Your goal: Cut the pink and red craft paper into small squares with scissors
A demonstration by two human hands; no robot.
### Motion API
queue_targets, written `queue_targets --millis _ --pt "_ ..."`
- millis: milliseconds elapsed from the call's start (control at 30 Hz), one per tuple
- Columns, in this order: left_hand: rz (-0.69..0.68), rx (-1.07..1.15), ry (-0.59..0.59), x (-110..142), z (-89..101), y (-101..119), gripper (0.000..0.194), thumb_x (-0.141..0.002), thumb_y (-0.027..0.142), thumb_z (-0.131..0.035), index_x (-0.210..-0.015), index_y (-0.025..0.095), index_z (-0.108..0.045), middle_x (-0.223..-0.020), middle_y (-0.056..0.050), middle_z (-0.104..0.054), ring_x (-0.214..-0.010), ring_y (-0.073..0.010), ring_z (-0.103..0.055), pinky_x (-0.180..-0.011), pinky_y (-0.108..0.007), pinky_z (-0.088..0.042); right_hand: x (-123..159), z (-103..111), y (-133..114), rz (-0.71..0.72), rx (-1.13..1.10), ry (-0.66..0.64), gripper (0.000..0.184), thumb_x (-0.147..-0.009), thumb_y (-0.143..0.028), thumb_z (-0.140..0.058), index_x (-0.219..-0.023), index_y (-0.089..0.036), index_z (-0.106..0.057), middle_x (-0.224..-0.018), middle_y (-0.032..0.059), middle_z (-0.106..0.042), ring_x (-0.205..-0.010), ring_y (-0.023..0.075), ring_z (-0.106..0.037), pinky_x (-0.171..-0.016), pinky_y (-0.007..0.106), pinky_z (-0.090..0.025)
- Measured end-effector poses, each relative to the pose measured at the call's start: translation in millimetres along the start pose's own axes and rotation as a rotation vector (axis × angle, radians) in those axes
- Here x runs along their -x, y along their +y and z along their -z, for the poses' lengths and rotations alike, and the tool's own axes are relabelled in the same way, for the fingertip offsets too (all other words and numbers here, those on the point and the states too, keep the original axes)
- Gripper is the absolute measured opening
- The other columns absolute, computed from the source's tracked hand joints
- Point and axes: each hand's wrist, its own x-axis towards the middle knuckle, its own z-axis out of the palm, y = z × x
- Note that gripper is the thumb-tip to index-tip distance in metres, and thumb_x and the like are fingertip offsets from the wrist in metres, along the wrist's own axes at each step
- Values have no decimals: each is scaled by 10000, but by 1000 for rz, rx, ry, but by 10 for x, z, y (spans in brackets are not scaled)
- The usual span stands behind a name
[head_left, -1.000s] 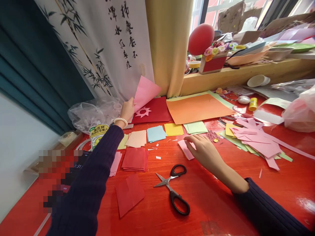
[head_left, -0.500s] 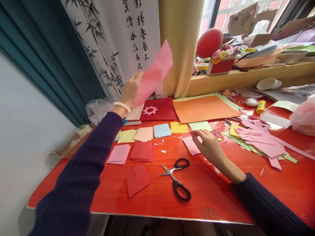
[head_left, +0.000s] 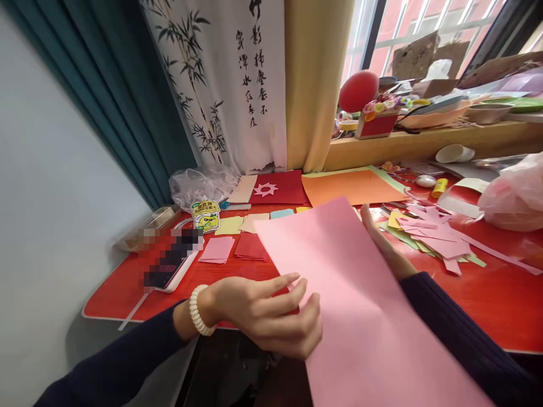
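Observation:
A large pink sheet of paper (head_left: 352, 282) slants in front of me, covering much of the table's middle. My left hand (head_left: 267, 314), with a cream coil band at the wrist, is closed on the sheet's left edge. Its curled fingers lie over the front; the thumb is hidden. My right hand (head_left: 388, 249) stands behind the sheet's right edge. One stretched digit shows there, and the remaining fingers are covered, so I cannot tell how firmly it touches the paper. Beyond the sheet lie a pink paper stack (head_left: 216, 250) and a red paper stack (head_left: 250, 247).
The red table (head_left: 504, 305) bears pink scraps (head_left: 436, 232) at right and a large orange sheet (head_left: 352, 185) at the back. At left lie a phone-like device (head_left: 176, 265), partly blurred, and a clear plastic bag (head_left: 199, 186). A crumpled pink bag (head_left: 515, 195) sits far right.
My left hand has brought the pink sheet down and toward me from near the hanging scroll. My right hand has gone behind it. The sheet now covers where the scissors lay.

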Motion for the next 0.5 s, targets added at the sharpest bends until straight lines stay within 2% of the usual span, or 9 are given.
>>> queue_targets --millis 67,133,267,333,433,500 --pt "39 -115 -8 125 -59 32 168 -838 192 -560 -994 237 -603 -988 -31 -686 -943 -182 -649 -908 -298 -533 22 -10 -14 -82 -84 -119 308 -892 -439 -499 -966 -167 -623 -855 42 -645 -672 142 -609 -574 282 -517" --pt "128 -179 7 223 -78 22 157 -844 131 -535 -971 199 -595 -954 -54 -691 -949 -181 -650 -904 -313 -533 27 -28 -19 -143 -161 -222 317 -836 -479 -548 -885 -180 -641 -771 35 -653 -622 154 -614 -522 270 -502" --pt "238 -243 42 365 -41 -8 138 -830 71 -545 -950 125 -589 -942 -99 -700 -941 -193 -659 -865 -310 -552 19 -43 -17 -167 -236 -329 364 -776 -477 -599 -1007 -199 -635 -940 66 -688 -825 209 -660 -696 334 -537" --pt "261 -246 23 435 -37 -3 164 -820 66 -564 -975 112 -590 -965 -113 -696 -982 -207 -648 -881 -323 -546 15 -32 -13 -168 -253 -350 406 -761 -461 -616 -1075 -205 -619 -1003 77 -687 -898 223 -655 -773 372 -529" --pt "320 -215 -2 535 -96 23 208 -835 71 -545 -1026 144 -582 -1033 -106 -680 -1076 -211 -605 -975 -387 -488 -7 -14 7 -177 -258 -336 384 -729 -357 -677 -1074 -194 -630 -1007 91 -695 -886 227 -665 -787 380 -533" --pt "453 -143 28 576 -166 39 250 -866 82 -493 -1081 188 -563 -1126 -95 -647 -1164 -205 -547 -1045 -440 -412 -39 -8 29 -171 -268 -290 347 -727 -300 -685 -1049 -180 -644 -1016 104 -697 -876 226 -669 -787 371 -538"
